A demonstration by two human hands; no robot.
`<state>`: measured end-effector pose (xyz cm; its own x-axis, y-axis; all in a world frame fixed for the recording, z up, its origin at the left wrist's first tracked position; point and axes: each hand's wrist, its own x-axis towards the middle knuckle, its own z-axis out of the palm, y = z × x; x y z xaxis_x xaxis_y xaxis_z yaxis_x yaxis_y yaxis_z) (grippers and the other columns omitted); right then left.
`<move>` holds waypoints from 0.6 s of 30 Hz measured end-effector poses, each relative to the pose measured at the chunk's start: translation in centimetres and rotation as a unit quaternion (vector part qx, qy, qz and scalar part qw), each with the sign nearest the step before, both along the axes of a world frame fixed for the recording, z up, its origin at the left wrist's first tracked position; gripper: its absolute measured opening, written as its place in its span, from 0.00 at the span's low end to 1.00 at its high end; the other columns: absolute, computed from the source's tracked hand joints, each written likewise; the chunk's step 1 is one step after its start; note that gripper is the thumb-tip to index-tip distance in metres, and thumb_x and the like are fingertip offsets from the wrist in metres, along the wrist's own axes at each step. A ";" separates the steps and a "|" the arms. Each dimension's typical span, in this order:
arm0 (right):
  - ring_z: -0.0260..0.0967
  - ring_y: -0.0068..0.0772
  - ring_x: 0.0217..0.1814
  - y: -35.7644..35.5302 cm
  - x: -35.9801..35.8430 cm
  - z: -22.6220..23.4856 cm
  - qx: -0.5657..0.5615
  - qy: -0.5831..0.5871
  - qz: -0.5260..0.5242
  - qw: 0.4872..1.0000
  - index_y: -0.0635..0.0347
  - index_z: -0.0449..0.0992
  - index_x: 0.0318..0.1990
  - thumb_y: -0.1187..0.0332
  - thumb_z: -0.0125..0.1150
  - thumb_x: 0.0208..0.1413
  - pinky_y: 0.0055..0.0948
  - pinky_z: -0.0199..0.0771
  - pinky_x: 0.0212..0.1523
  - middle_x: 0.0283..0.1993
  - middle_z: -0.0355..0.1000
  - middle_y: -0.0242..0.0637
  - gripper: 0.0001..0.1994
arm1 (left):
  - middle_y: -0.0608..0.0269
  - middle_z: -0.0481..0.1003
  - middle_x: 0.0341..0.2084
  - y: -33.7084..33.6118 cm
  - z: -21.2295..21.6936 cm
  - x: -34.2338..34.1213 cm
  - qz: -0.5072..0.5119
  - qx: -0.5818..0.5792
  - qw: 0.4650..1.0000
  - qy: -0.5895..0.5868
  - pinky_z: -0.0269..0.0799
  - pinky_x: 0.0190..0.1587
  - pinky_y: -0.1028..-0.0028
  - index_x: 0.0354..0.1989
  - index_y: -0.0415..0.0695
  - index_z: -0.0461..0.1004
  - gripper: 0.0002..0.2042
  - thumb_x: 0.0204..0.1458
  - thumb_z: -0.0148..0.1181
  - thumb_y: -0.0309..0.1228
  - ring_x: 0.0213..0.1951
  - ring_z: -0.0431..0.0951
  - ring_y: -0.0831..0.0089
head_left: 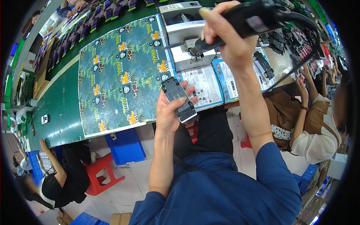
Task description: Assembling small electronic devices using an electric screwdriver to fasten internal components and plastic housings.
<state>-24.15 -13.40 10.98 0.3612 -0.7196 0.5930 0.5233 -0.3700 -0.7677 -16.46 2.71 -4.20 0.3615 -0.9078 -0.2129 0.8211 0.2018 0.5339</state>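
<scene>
My left hand (167,119) holds a toy car (178,100) with its dark underside turned up and a pale body edge showing, thumb across the base. My right hand (234,43) is wrapped round a black electric screwdriver (251,19), its cable looping off to the right. The screwdriver's nose is at a small metal bracket on the front of a silver box, which looks like a screw feeder (191,65). Whether a screw sits on the bit is too small to tell.
Printed animal-pattern sheets (123,75) cover the green bench (60,123). Another toy car (263,65) lies at the right, near piled dark parts (277,41). A small white part (45,119) is at the left. Co-workers sit on both sides. A red stool (101,176) and blue bin (125,146) stand below.
</scene>
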 end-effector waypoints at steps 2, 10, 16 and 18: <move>0.63 0.17 0.14 -0.4 0.1 -0.8 -0.040 0.046 -0.023 0.998 0.62 0.74 0.27 0.75 0.68 0.54 0.18 0.62 0.16 0.19 0.70 0.29 0.08 | 0.41 0.69 0.56 0.0 0.3 0.0 -0.009 -0.009 1.000 -0.017 0.80 0.52 0.51 0.59 0.40 0.60 0.28 0.47 0.56 0.12 0.55 0.75 0.45; 0.64 0.15 0.14 -1.2 1.3 0.1 -0.028 0.127 0.025 0.991 0.61 0.74 0.24 0.73 0.70 0.53 0.18 0.63 0.17 0.17 0.70 0.27 0.10 | 0.36 0.67 0.58 -0.2 -0.2 0.1 0.032 -0.002 0.999 0.003 0.82 0.48 0.53 0.65 0.39 0.57 0.32 0.46 0.50 0.15 0.54 0.75 0.42; 0.60 0.20 0.16 0.8 -3.1 -2.0 0.038 0.047 0.148 0.987 0.60 0.70 0.40 0.69 0.54 0.62 0.25 0.66 0.23 0.20 0.61 0.28 0.05 | 0.50 0.66 0.59 -0.3 -0.4 0.1 0.017 -0.034 0.999 0.035 0.80 0.49 0.53 0.68 0.50 0.55 0.38 0.44 0.51 0.10 0.59 0.71 0.56; 0.63 0.22 0.13 3.1 -4.1 -2.1 0.134 -0.057 0.202 0.968 0.66 0.72 0.34 0.72 0.63 0.57 0.23 0.66 0.20 0.17 0.66 0.33 0.07 | 0.50 0.67 0.59 -0.5 -0.3 0.0 0.021 -0.032 0.999 0.007 0.79 0.49 0.53 0.67 0.49 0.56 0.38 0.43 0.52 0.11 0.58 0.72 0.56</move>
